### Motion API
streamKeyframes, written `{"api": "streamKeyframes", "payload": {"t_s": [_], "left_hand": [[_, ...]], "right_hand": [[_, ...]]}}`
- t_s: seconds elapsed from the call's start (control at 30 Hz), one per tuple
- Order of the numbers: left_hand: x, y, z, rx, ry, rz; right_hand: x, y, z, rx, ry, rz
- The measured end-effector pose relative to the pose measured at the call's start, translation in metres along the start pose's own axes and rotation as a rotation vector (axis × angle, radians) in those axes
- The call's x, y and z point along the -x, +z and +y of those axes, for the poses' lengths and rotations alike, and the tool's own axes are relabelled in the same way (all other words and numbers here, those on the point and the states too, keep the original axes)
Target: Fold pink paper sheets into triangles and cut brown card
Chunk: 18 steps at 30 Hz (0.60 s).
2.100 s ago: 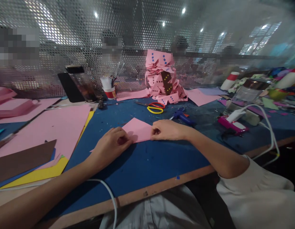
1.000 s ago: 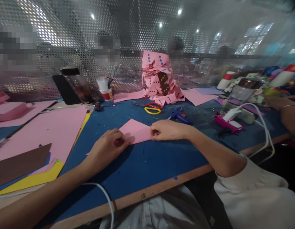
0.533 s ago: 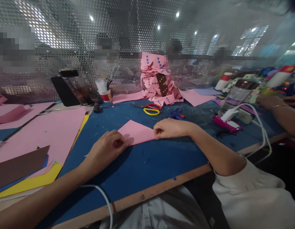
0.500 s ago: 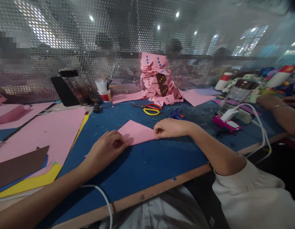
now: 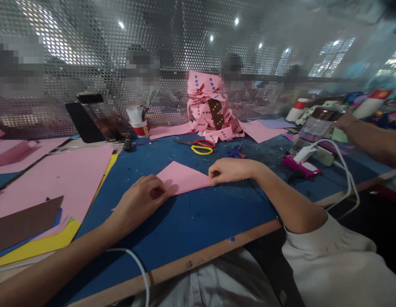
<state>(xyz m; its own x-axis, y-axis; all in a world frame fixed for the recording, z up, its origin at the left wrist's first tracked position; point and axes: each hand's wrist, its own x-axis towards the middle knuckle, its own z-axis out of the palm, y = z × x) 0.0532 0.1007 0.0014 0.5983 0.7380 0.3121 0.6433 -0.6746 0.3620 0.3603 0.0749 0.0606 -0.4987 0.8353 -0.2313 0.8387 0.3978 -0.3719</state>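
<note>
A folded pink paper (image 5: 183, 178) with a pointed top lies on the blue table mat (image 5: 198, 217) in front of me. My left hand (image 5: 143, 196) pinches its left end, fingers curled. At the paper's right corner, my right hand (image 5: 228, 171) has its fingertips closed on the edge. Just behind the paper are scissors (image 5: 202, 148) with red and yellow handles, and right of them a small blue tool (image 5: 235, 151). Farther back stands a crumpled pink paper pile (image 5: 211, 111) with blue, brown and yellow squares.
Pink sheets (image 5: 79, 179) and a brown sheet (image 5: 25, 221) lie at left. Along the back are a dark bottle (image 5: 103, 119) and a cup (image 5: 140, 127). At right are a clear jar (image 5: 316, 128), a magenta power strip (image 5: 302, 166), a white cable and another person's arm (image 5: 374, 138).
The other person's arm at right has moved left and up to the clear jar's lid. My hands keep their hold on the pink paper; the view has shifted slightly.
</note>
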Motion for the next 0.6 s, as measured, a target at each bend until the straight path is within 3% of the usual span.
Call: {"api": "streamKeyframes", "payload": {"t_s": [0.6], "left_hand": [[0.0,-0.0032,0.0042,0.033,-0.009,-0.025]], "right_hand": [[0.0015,-0.0016,0.0079,-0.015,0.026,-0.038]]}}
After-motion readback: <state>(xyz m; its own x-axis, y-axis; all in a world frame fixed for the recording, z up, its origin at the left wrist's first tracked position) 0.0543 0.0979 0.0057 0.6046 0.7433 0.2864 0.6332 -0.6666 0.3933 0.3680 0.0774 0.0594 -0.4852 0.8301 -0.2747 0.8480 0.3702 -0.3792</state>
